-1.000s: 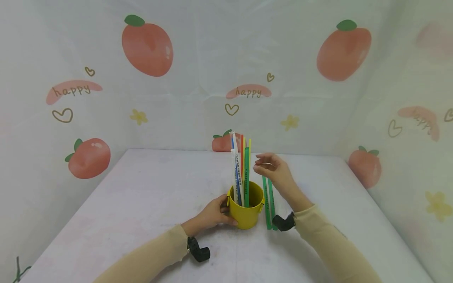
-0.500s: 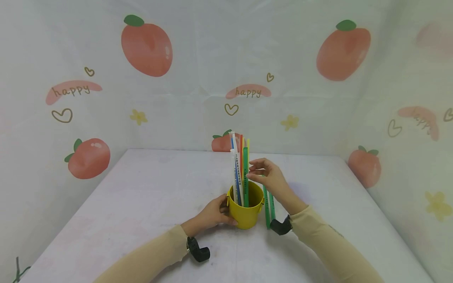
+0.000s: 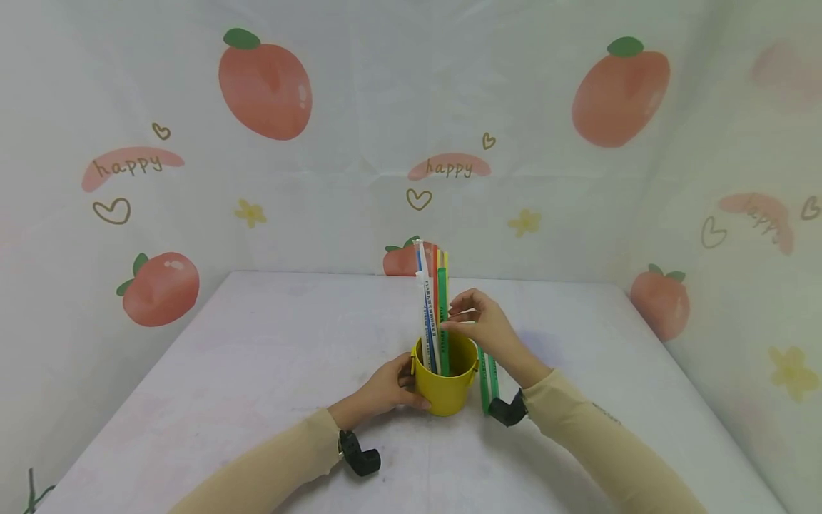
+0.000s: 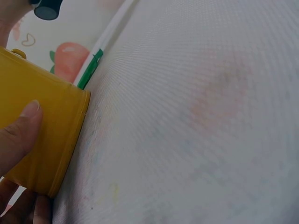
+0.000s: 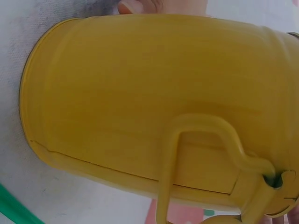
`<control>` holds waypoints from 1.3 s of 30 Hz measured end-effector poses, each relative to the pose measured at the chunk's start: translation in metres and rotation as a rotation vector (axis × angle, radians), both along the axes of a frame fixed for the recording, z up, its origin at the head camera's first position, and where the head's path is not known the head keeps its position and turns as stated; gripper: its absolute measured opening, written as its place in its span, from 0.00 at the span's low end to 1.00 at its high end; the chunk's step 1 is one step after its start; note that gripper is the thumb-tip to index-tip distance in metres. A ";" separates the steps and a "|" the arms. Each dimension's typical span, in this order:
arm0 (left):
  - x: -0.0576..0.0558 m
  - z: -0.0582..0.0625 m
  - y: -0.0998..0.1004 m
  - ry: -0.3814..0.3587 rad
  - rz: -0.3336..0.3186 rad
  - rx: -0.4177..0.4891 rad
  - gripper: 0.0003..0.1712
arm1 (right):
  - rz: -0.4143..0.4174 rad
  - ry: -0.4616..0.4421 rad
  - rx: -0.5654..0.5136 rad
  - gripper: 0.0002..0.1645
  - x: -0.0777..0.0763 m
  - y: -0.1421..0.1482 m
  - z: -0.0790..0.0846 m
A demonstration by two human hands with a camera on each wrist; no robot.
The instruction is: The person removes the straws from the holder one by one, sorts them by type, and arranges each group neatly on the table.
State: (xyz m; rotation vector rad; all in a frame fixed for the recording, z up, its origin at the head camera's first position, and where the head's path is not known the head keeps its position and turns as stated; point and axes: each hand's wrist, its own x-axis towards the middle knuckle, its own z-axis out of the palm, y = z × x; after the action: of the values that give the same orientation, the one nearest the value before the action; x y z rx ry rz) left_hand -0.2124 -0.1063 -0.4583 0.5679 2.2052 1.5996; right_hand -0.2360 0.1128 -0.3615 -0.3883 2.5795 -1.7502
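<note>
In the head view my left hand (image 3: pixel 385 387) grips the side of a small yellow bucket (image 3: pixel 446 398), its thumb lying along the front wall. Several long straws stand in the bucket, among them white-wrapped straws (image 3: pixel 428 318), a red one (image 3: pixel 435 268) and a green-wrapped straw (image 3: pixel 443 285). My right hand (image 3: pixel 488 325) touches the right side of this bunch, thumb tip over the green straw and fingers loosely bent. Close up in the right wrist view is the bucket's wall (image 5: pixel 117 93) with a looped side handle (image 5: pixel 201 123); the right fingers are mostly hidden there.
Green-wrapped straws (image 3: pixel 485 382) lie on the table right of the bucket, partly under the right wrist. A white cloth covers the table (image 3: pixel 289 335). Behind it hangs a printed fruit backdrop (image 3: pixel 347 143). Each wrist wears a black camera (image 3: pixel 361 457).
My right hand has moved left and slightly down to the straws. The bunch leans a little further left now. The left hand and the bucket have stayed in place.
</note>
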 end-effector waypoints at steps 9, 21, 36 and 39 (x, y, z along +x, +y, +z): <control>0.000 0.000 0.000 -0.009 0.007 -0.005 0.52 | -0.026 -0.036 0.037 0.23 -0.003 -0.004 0.001; 0.000 0.000 0.001 -0.012 0.005 -0.002 0.50 | -0.030 -0.059 0.044 0.21 -0.003 -0.005 0.005; -0.001 -0.001 0.000 0.002 -0.008 0.020 0.50 | 0.000 -0.051 0.051 0.20 -0.004 -0.001 0.003; 0.000 -0.001 0.000 0.000 -0.005 0.019 0.51 | 0.000 -0.054 0.047 0.20 -0.005 -0.001 0.002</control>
State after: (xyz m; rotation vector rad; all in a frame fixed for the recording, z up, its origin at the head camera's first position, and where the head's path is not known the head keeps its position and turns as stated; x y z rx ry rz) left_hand -0.2125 -0.1061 -0.4593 0.5776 2.1892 1.6197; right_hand -0.2406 0.1120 -0.3593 -0.3359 2.5782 -1.6718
